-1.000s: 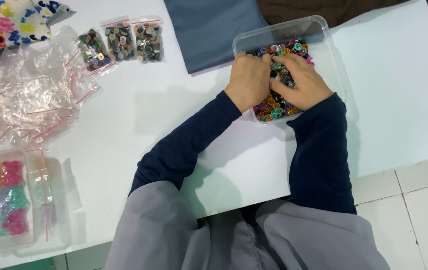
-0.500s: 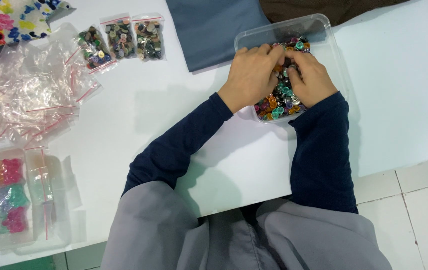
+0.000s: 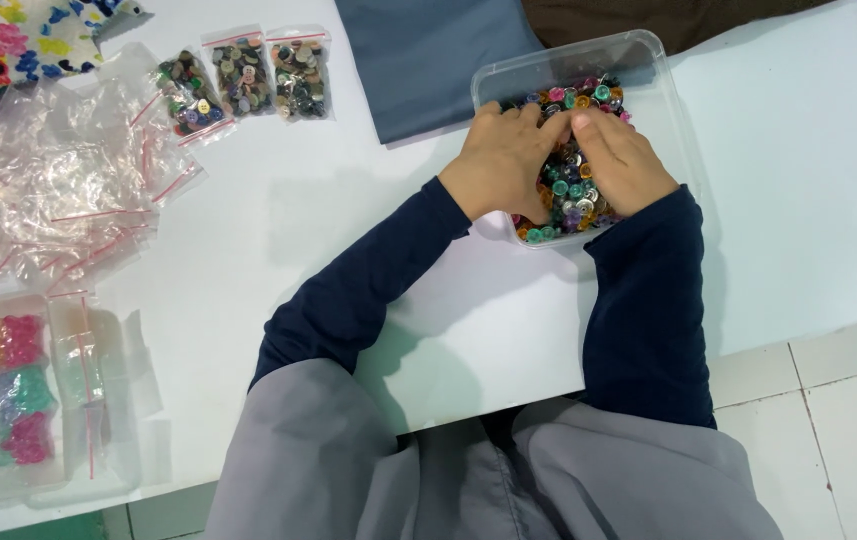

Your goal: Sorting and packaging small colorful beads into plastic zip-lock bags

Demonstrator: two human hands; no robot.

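**Both hands in the button tub**

A clear plastic tub (image 3: 648, 60) sits on the white counter (image 3: 348, 230), and everything else is placed from it. The tub holds a heap of small buttons (image 3: 573, 190) in pink, green, orange, purple and silver. The left hand (image 3: 503, 160) lies palm down in the tub's left half, fingers curled into the heap. The right hand (image 3: 618, 160) lies in the right half, also palm down and curled. The fingertips of the two hands meet near the tub's far side. Whether either hand pinches a button cannot be told, since the fingertips are buried among the buttons.

Just left of the tub, touching its far left corner, lies a folded grey-blue cloth (image 3: 438, 60). Further left, three small sealed bags of buttons (image 3: 243, 80) lie in a row. Well left of the tub is a loose pile of empty clear bags (image 3: 48, 190) with red zip strips. Near the counter's near edge, far left of the tub, a second clear box (image 3: 38, 400) holds pink, teal and orange pieces. A floral cloth (image 3: 18, 40) shows at the far left corner.
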